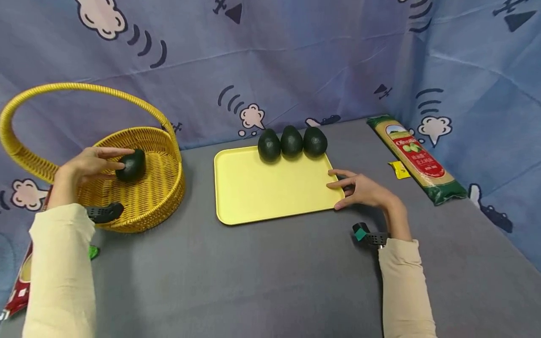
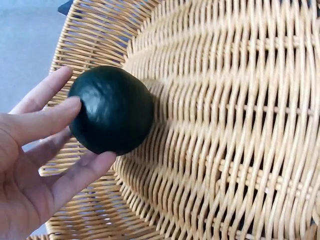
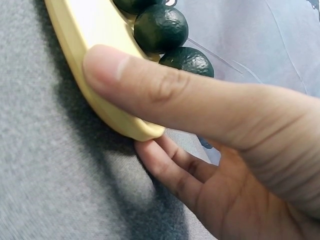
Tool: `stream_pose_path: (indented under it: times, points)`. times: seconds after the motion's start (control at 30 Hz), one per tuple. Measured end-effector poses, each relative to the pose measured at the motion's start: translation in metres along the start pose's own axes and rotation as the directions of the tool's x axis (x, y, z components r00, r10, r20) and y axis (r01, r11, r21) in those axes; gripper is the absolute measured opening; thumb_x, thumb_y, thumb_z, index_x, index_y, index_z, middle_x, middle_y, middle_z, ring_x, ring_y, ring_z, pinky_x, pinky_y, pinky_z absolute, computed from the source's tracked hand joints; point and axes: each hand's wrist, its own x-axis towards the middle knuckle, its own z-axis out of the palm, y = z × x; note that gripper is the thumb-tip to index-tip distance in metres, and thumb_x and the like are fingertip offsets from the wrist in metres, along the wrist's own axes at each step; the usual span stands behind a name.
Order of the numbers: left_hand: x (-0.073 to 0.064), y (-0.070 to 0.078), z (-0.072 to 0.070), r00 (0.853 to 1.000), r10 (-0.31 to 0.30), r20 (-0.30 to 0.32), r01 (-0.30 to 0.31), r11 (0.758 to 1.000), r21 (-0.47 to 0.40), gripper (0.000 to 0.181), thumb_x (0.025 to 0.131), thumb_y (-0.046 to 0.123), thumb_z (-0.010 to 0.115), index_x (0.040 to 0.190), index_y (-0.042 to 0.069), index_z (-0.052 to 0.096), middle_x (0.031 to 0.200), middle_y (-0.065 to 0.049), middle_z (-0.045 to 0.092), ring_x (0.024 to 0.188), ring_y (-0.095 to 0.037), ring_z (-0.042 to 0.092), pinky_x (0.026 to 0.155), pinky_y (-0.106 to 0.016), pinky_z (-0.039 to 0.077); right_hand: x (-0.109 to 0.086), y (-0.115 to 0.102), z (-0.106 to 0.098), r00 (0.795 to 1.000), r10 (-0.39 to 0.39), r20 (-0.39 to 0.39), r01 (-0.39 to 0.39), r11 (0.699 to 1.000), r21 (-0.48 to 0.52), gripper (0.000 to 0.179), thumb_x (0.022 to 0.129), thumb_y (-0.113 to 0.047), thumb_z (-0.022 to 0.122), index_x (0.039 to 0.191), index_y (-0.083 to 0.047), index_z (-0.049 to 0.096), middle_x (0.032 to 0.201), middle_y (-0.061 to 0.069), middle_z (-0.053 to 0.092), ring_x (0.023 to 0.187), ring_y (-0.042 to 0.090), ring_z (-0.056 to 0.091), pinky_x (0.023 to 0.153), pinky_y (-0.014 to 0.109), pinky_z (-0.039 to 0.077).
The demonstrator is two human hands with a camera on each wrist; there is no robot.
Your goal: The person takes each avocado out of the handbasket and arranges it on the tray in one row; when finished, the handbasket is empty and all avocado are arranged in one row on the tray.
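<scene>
In the head view, my left hand (image 1: pixel 90 166) reaches into a yellow wicker basket (image 1: pixel 169 199). Its thumb and fingertips are around a dark green avocado (image 2: pixel 112 110) at the basket's left inside, touching its skin. A pale yellow rectangular tray (image 1: pixel 270 190) lies on the grey table to the right. Three more avocados (image 1: pixel 291 142) stand in a row along its back right edge. My right hand (image 1: pixel 359 188) holds the tray's near right corner. In the right wrist view the thumb lies over the rim and other fingertips touch the corner from the outer side.
The basket's tall handle (image 1: pixel 97 88) arches over the left arm. On the right lies a long pasta bag (image 1: pixel 416 157), with a small yellow packet (image 1: pixel 399 170) beside it. A red package (image 1: pixel 21 286) is partly hidden behind the left sleeve. Patterned blue cloth (image 1: pixel 274 61) hangs behind the table.
</scene>
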Motion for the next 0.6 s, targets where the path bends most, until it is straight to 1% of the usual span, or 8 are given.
stream_pose_path:
  times: [0.07,0.13,0.23,0.33,0.4,0.5,0.57,0.6]
  points:
    - [0.002,0.002,0.003,0.999,-0.012,0.030,0.013,0.999,-0.045,0.048,0.098,0.011,0.056,0.093,0.058,0.062,0.152,-0.021,0.022,0.104,-0.008,0.055,0.080,-0.024,0.054,-0.001,-0.001,-0.002,1.000,0.001,-0.003,-0.001,1.000,-0.006,0.061,0.075,-0.018,0.083,0.128,0.003,0.060,0.152,0.017,0.031,0.114,0.031,0.054,0.090,0.037,0.051]
    - [0.006,0.002,0.007,0.998,-0.016,0.064,0.023,0.994,-0.111,0.047,0.097,0.009,0.057,0.092,0.056,0.064,0.149,-0.028,0.018,0.089,0.001,0.056,0.079,-0.028,0.056,-0.001,-0.001,-0.004,1.000,0.004,-0.003,-0.004,1.000,-0.015,0.061,0.075,-0.019,0.083,0.128,0.003,0.060,0.152,0.017,0.031,0.114,0.031,0.054,0.090,0.038,0.051]
    - [0.011,0.000,0.013,0.996,-0.011,0.083,0.026,0.984,-0.176,0.042,0.096,0.012,0.060,0.095,0.054,0.063,0.150,-0.034,0.010,0.087,-0.002,0.059,0.079,-0.032,0.057,0.000,0.000,-0.005,1.000,0.002,0.000,-0.002,0.999,-0.035,0.062,0.076,-0.021,0.083,0.128,0.002,0.060,0.152,0.017,0.031,0.111,0.030,0.056,0.090,0.040,0.050]
    - [0.014,-0.001,0.019,0.999,-0.020,0.045,0.030,0.974,-0.224,0.038,0.094,0.015,0.063,0.098,0.053,0.063,0.150,-0.034,0.010,0.084,-0.004,0.061,0.079,-0.034,0.057,0.002,0.002,-0.004,1.000,0.000,0.000,0.000,0.999,-0.048,0.062,0.075,-0.023,0.083,0.128,0.001,0.061,0.152,0.015,0.031,0.108,0.028,0.057,0.090,0.040,0.050]
    - [0.014,-0.001,0.022,0.999,-0.036,0.008,0.037,0.966,-0.257,0.037,0.093,0.015,0.065,0.097,0.052,0.064,0.147,-0.035,0.014,0.069,-0.001,0.057,0.079,-0.035,0.057,0.002,0.003,-0.002,1.000,0.002,0.004,-0.002,0.999,-0.048,0.062,0.075,-0.023,0.083,0.128,0.001,0.061,0.152,0.015,0.031,0.109,0.028,0.056,0.090,0.039,0.051]
    - [0.013,0.000,0.025,0.999,-0.043,-0.010,0.037,0.946,-0.321,0.039,0.093,0.012,0.065,0.095,0.050,0.065,0.148,-0.033,0.011,0.067,-0.003,0.057,0.080,-0.036,0.057,0.001,0.004,0.000,1.000,0.003,0.008,-0.003,0.999,-0.038,0.062,0.075,-0.022,0.083,0.128,0.001,0.060,0.152,0.015,0.030,0.110,0.028,0.056,0.089,0.036,0.051]
    - [0.011,0.000,0.027,0.999,-0.040,-0.022,0.030,0.942,-0.334,0.040,0.092,0.011,0.065,0.094,0.051,0.065,0.140,-0.032,0.025,0.057,-0.003,0.050,0.080,-0.036,0.057,0.001,0.004,0.001,1.000,0.001,0.009,-0.001,1.000,-0.031,0.062,0.075,-0.021,0.083,0.128,0.001,0.060,0.152,0.016,0.030,0.110,0.029,0.056,0.089,0.035,0.051]
    - [0.009,0.001,0.027,0.999,-0.034,-0.020,0.025,0.941,-0.338,0.040,0.092,0.011,0.065,0.096,0.051,0.065,0.140,-0.033,0.025,0.060,-0.004,0.055,0.079,-0.035,0.057,0.001,0.004,0.001,1.000,0.000,0.008,0.000,1.000,-0.028,0.062,0.075,-0.021,0.083,0.128,0.002,0.060,0.152,0.016,0.030,0.110,0.029,0.057,0.090,0.036,0.051]
